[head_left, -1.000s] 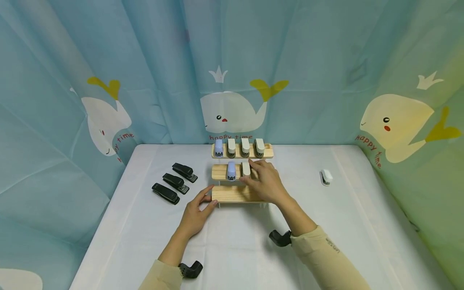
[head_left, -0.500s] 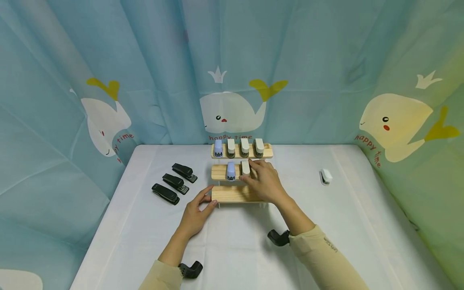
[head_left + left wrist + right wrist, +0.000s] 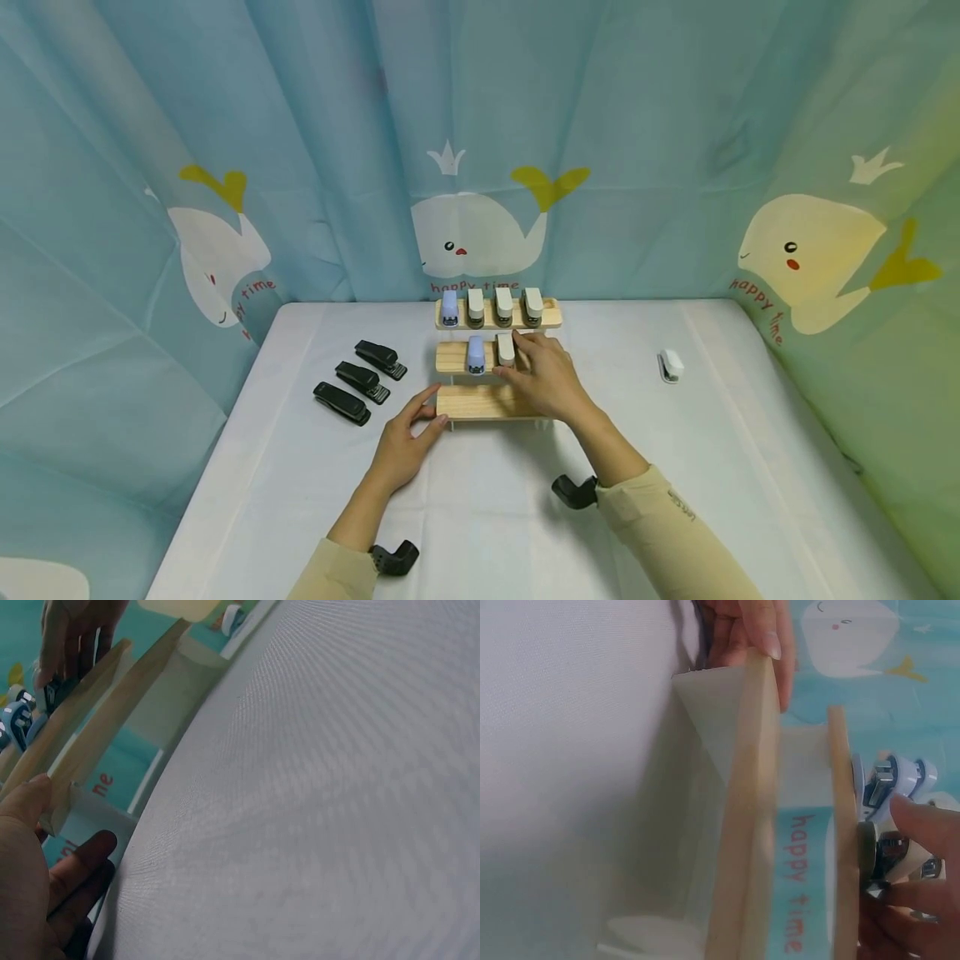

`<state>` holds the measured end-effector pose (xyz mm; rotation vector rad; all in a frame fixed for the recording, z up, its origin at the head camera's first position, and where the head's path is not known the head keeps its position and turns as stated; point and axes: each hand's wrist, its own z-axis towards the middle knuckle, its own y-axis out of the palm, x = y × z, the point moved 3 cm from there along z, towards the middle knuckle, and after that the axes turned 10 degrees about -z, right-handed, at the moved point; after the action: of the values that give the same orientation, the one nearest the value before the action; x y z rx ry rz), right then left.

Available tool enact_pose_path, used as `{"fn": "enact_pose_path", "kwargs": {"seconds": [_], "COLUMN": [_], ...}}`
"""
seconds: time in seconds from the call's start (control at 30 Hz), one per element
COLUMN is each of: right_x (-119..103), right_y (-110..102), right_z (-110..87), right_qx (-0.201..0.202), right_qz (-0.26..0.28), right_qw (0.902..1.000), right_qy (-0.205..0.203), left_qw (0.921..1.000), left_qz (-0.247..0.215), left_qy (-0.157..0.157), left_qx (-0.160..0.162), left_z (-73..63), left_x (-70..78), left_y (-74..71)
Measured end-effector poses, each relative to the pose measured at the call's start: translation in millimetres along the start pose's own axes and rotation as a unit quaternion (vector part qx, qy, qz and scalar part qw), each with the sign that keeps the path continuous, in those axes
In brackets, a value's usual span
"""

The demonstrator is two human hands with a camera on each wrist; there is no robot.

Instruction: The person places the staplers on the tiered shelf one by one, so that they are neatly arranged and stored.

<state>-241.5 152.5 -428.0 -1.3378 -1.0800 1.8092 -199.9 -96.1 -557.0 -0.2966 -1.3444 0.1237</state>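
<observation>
Both hands have hold of something: the left hand (image 3: 400, 452) pinches the left end of the lowest shelf (image 3: 487, 402) between thumb and forefinger, its other fingers loose below the board, and the right hand (image 3: 549, 379) has thumb and fingers closed about a cream stapler (image 3: 506, 349), opened no wider than its body.

From the left, three black staplers (image 3: 362, 382) lie on the white table (image 3: 315, 500), in a slanting row apart from the wooden stand. On the top shelf (image 3: 553, 314) a lilac stapler (image 3: 449, 308) stands first, then three pale staplers (image 3: 503, 307) beside it. On the middle shelf (image 3: 450, 357) stands another lilac stapler (image 3: 476, 354), and just to its right is the cream one in the fingers, upright, its base seeming to meet the board in the right wrist view. Farther right, well apart from the stand, a white stapler (image 3: 671, 365) rests on the table.

The step in hand looks like setting or straightening the cream stapler in line with its neighbour while the left hand braces the stand. The next move probably calls for parting the right fingers gently, without nudging either stapler, then lifting clear.
</observation>
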Motion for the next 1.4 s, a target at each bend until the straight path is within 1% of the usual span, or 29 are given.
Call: {"fn": "enact_pose_path", "kwargs": {"seconds": [0.13, 0.37, 0.5, 0.63, 0.83, 1.07, 1.2, 1.4], "right_x": [1.5, 5.2, 8.5, 14.4, 24.9, 36.5, 44.6, 58.7], "right_y": [0.8, -0.6, -5.0, -10.0, -17.9, -27.9, -34.3, -46.1], "right_z": [-0.5, -4.4, -7.3, -9.5, -14.3, -18.7, -19.8, -22.8], "right_qx": [-0.006, -0.02, -0.009, 0.006, 0.008, 0.015, 0.021, 0.019], "right_qz": [0.001, 0.015, 0.032, 0.045, 0.056, 0.06, 0.053, 0.048], "right_qw": [1.0, 0.9995, 0.9992, 0.9989, 0.9983, 0.998, 0.9983, 0.9986], "right_qy": [-0.003, -0.019, -0.021, -0.01, 0.01, 0.007, 0.005, 0.013], "left_qw": [1.0, 1.0, 1.0, 1.0, 0.9999, 0.9999, 0.9999, 1.0], "left_qz": [0.001, -0.003, -0.005, -0.004, -0.003, -0.002, -0.003, -0.004], "left_qy": [-0.003, -0.002, -0.004, -0.004, -0.008, -0.01, -0.016, -0.007], "left_qx": [0.001, 0.003, 0.004, 0.007, 0.011, 0.007, 0.005, 0.004], "left_z": [-0.9, -1.9, -2.3, -3.0, -3.5, -3.3, -2.5, -0.3], "left_x": [-1.2, -3.0, -4.7, -6.1, -7.7, -7.2, -6.0, -1.1], "left_y": [-0.2, 0.2, 0.4, -0.1, -0.9, -0.6, 0.1, 0.5]}}
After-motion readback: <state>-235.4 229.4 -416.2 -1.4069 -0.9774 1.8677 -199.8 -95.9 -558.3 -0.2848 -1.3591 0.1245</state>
